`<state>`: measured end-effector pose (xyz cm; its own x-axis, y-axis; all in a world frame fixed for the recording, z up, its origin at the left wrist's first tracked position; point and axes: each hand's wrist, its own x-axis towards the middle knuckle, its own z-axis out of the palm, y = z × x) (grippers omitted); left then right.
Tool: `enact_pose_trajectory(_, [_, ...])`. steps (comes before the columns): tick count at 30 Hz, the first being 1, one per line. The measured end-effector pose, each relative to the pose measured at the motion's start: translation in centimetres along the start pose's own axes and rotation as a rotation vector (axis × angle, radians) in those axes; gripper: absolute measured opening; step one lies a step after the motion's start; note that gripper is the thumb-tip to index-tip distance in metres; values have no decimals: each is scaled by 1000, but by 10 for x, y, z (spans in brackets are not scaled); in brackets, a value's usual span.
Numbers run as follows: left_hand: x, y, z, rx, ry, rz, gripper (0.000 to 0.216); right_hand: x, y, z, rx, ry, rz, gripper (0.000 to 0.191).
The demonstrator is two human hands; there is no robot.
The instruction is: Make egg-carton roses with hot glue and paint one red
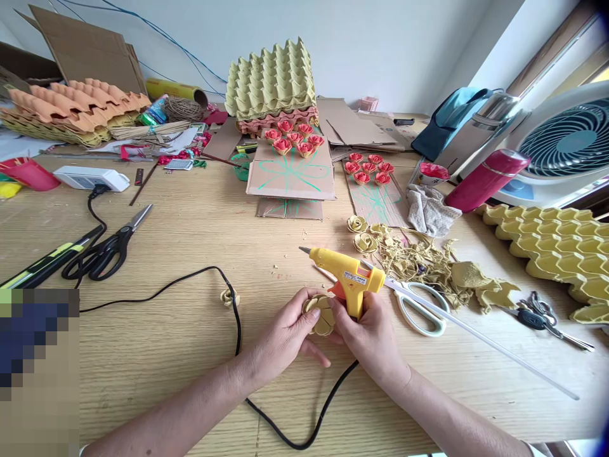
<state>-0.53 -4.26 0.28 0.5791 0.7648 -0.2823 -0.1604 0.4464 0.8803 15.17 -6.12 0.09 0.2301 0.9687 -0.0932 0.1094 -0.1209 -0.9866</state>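
Note:
A yellow egg-carton flower (324,321) with cupped petals is pinched between the thumb and fingers of my left hand (288,327). My right hand (375,339) is wrapped round the handle of a yellow hot glue gun (351,274), its nozzle pointing to the upper left, away from the flower. The right thumb and fingertips also reach the flower's right edge. Out of the gun's rear, a long translucent glue stick (495,343) slants down to the right. A black cord (238,324) loops under both forearms. White-handled scissors (421,332) lie just beyond my right hand, partly covered.
Finished yellow flowers (365,243) sit near a heap of carton scraps (428,260). Red flowers (305,149) stand on cardboard (285,184) at the back. Black scissors (121,244) and a power strip (92,178) lie left; keys (535,318) and a yellow egg tray (547,254) right.

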Motion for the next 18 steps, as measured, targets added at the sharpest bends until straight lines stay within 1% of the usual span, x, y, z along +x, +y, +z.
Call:
enact_pose_trajectory(3, [1,-1,1,5,13,-9,36,0,3,0,14,-14,38,24])
enact_pose_trajectory(5, [2,0,1,54,47,-12,33,0,2,1,25,-32,28,23])
enact_pose_trajectory(8, [3,2,2,117,112,-21,26,0,-2,-1,44,-69,-56,20])
enact_pose_trajectory(11, [3,4,3,131,157,-45,21,1,-5,-5,39,-13,-161,22])
enact_pose_trajectory(13, [3,5,3,132,183,-55,21,2,-7,-9,40,9,-184,25])
enact_pose_trajectory(18, [4,8,-1,157,185,-17,14,6,-9,-13,98,-80,-159,29])
